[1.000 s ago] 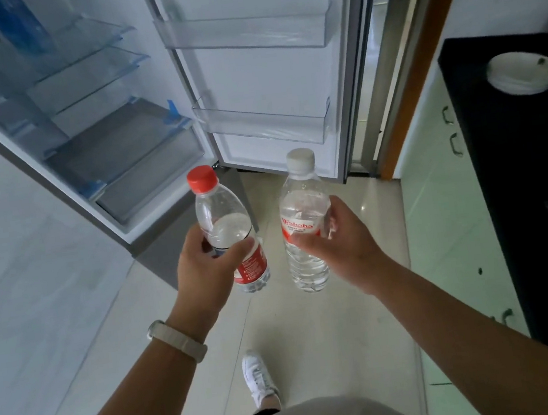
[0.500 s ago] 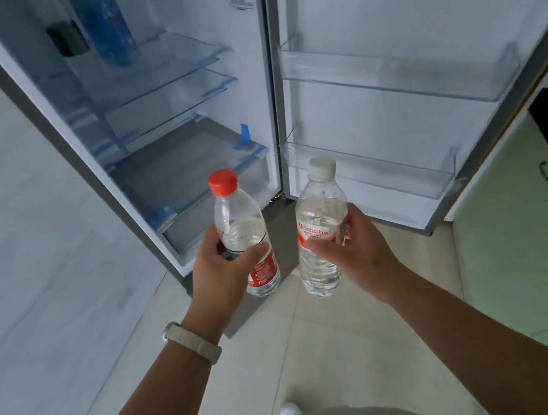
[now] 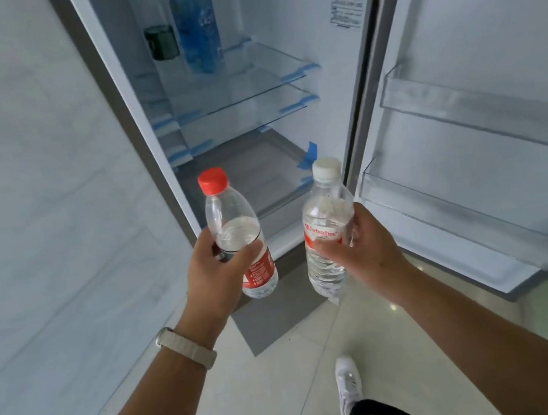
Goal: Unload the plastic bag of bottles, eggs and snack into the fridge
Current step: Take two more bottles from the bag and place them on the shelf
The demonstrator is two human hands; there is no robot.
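Observation:
My left hand (image 3: 213,273) grips a clear, partly filled water bottle with a red cap (image 3: 233,226) and a red label. My right hand (image 3: 364,251) grips a fuller clear bottle with a white cap (image 3: 324,221) and a red-and-white label. Both bottles are upright, side by side, held just in front of the open fridge (image 3: 266,70) at the level of its lowest compartment. The plastic bag, eggs and snack are out of view.
Glass shelves (image 3: 250,86) sit in the fridge; the top one holds a blue bottle (image 3: 197,27) and a dark jar (image 3: 161,43). The open door (image 3: 485,26) at right carries clear door racks (image 3: 472,203). A white tiled wall (image 3: 23,203) stands at left. My shoe (image 3: 348,384) is on the floor.
I have stepped closer to the fridge, which now fills more of the view, with the upper shelf, blue bottle and jar larger. Both bottles stay held upright in my hands.

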